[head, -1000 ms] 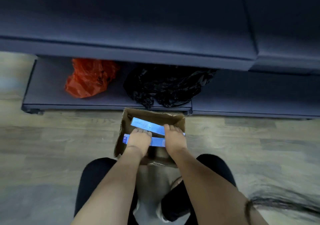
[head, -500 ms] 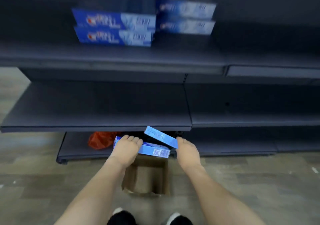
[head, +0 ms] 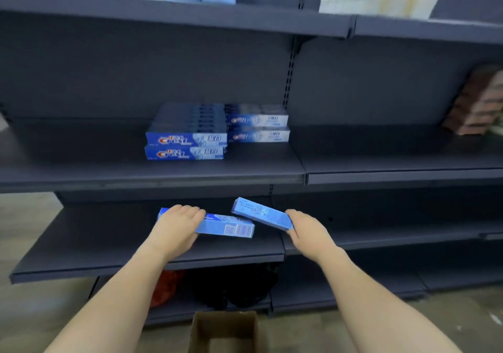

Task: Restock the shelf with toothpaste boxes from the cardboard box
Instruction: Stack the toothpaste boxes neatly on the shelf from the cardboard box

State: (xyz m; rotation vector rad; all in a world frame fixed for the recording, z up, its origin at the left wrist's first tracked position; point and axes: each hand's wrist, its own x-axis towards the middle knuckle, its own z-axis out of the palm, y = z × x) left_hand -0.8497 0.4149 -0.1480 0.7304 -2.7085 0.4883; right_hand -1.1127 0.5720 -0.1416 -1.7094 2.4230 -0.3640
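Note:
My left hand [head: 177,226] grips one blue toothpaste box [head: 226,226] by its left end, held level in front of the lower shelf [head: 81,244]. My right hand [head: 306,233] holds a second blue toothpaste box [head: 261,214] by its right end, tilted up to the left and overlapping the first. Stacks of toothpaste boxes [head: 187,140] lie on the middle shelf [head: 152,174], with a shorter stack [head: 257,126] beside them on the right. The open cardboard box [head: 226,331] stands on the floor below, between my forearms.
An orange bag [head: 164,287] and a black bag [head: 231,287] lie on the bottom shelf. Brown packs [head: 476,102] are stacked at the right end of the middle shelf. Pale goods stand on the top shelf [head: 190,15].
Both hands lifted the two toothpaste boxes out of the cardboard box and raised them to lower-shelf height. The view tilted up from the floor to the shelves.

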